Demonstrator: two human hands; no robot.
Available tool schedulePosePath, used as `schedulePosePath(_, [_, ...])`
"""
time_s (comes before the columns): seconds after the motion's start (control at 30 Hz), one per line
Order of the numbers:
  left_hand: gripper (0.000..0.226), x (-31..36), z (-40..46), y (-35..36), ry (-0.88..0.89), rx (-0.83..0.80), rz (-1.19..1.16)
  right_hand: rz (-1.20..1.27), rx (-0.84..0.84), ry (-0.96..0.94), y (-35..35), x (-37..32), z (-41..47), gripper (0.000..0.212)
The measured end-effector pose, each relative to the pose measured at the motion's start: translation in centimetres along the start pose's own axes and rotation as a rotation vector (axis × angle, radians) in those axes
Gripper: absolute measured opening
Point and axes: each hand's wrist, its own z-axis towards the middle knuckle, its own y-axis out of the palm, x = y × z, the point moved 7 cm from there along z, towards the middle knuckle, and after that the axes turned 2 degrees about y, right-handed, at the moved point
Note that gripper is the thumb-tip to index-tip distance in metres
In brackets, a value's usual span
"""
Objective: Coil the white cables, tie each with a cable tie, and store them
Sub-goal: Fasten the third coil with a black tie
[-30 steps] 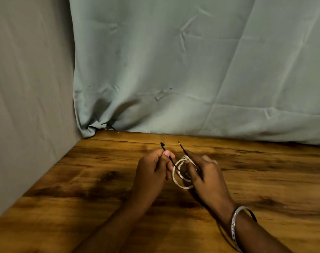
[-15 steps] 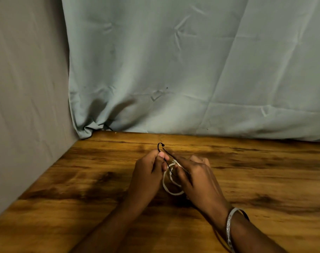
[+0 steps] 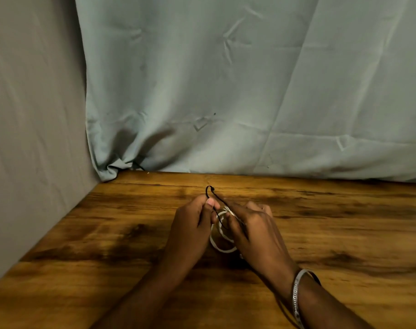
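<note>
Head view: pinching the black cable tie [image 3: 211, 191] in the left hand [image 3: 194, 226], gripping the coiled white cable [image 3: 220, 246] in the right hand [image 3: 254, 230], both meeting near the middle of the wooden table [image 3: 107, 233], below the grey curtain [image 3: 226, 91].

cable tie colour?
Black. The cable tie loops above the left hand over the white cable; head view.

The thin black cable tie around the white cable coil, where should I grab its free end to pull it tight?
Pinch the thin black cable tie just below its curled tip, coming from above and the far side. That end stands clear above the left hand and the coiled white cable; the rest is hidden between the fingers.
</note>
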Motion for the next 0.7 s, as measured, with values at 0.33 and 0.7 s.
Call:
schedulePosePath(0.33, [0.026,0.35,0.08,-0.27,-0.002,0.016,0.039,0.03,0.019,0.01,-0.34,-0.13,-0.12,0.045])
schedulePosePath(0.7, [0.026,0.73,-0.17,-0.3,0.035,0.008,0.098,-0.002,-0.029,0.044,0.34,0.31,-0.15,0.048])
